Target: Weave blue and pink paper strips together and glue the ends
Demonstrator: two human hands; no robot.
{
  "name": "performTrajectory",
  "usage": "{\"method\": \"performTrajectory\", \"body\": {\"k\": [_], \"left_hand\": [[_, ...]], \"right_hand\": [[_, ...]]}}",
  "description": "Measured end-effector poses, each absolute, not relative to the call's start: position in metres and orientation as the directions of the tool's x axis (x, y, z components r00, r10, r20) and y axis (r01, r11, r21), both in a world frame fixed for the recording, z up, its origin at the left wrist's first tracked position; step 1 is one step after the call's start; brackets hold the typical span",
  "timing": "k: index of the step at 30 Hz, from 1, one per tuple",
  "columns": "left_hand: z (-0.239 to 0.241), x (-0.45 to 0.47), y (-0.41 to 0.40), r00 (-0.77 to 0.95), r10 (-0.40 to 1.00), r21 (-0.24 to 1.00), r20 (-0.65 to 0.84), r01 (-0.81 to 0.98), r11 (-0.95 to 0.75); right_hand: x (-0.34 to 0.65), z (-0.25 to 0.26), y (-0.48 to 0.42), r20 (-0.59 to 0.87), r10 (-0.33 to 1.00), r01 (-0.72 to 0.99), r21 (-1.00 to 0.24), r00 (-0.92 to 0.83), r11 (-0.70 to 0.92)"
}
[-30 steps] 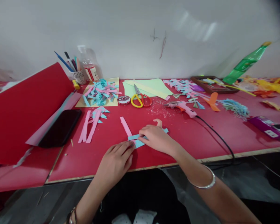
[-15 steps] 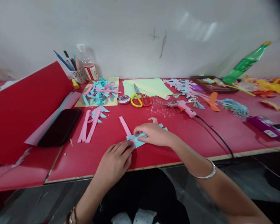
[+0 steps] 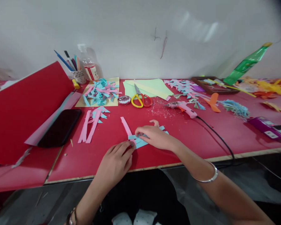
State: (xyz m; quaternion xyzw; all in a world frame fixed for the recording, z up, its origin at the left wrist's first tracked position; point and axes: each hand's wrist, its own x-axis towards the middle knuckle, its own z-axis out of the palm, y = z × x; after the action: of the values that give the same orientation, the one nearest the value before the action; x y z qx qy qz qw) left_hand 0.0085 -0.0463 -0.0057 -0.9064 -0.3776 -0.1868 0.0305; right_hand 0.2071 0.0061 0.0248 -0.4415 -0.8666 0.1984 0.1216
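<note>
A pink paper strip (image 3: 125, 126) crosses a light blue paper strip (image 3: 140, 142) near the front of the red table (image 3: 196, 134). My left hand (image 3: 115, 162) rests flat with its fingertips pressing on the crossing point. My right hand (image 3: 154, 136) lies over the blue strip, fingers pressed down on it, thumb sticking up. Most of the blue strip is hidden under this hand.
Behind lie scissors with yellow and red handles (image 3: 140, 98), a pink glue gun (image 3: 182, 107) with a black cord, green paper sheets (image 3: 152, 86), a pile of blue and pink cut strips (image 3: 100, 92), loose pink strips (image 3: 91, 125), a black phone (image 3: 61, 128), a red card sheet (image 3: 25, 106) and a pen cup (image 3: 78, 75).
My right hand slid slightly left along the blue strip. My left hand stayed in place on the crossing.
</note>
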Motion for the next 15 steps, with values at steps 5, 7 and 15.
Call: {"method": "performTrajectory", "body": {"k": [5, 7, 15], "left_hand": [[-0.0053, 0.0091, -0.0461, 0.646, 0.665, 0.081, 0.374, 0.691, -0.718], [-0.0052, 0.0094, -0.0463, 0.646, 0.666, 0.082, 0.373, 0.692, -0.717], [-0.0047, 0.0095, -0.0467, 0.648, 0.661, 0.062, 0.378, 0.695, -0.716]], "right_hand": [[0.2119, 0.0214, 0.0025, 0.043, 0.837, 0.721, -0.485, -0.545, 0.495], [0.2125, 0.0213, 0.0019, 0.043, 0.840, 0.721, -0.491, -0.541, 0.489], [0.2128, 0.0193, 0.0002, 0.067, 0.848, 0.741, -0.453, -0.526, 0.495]]}}
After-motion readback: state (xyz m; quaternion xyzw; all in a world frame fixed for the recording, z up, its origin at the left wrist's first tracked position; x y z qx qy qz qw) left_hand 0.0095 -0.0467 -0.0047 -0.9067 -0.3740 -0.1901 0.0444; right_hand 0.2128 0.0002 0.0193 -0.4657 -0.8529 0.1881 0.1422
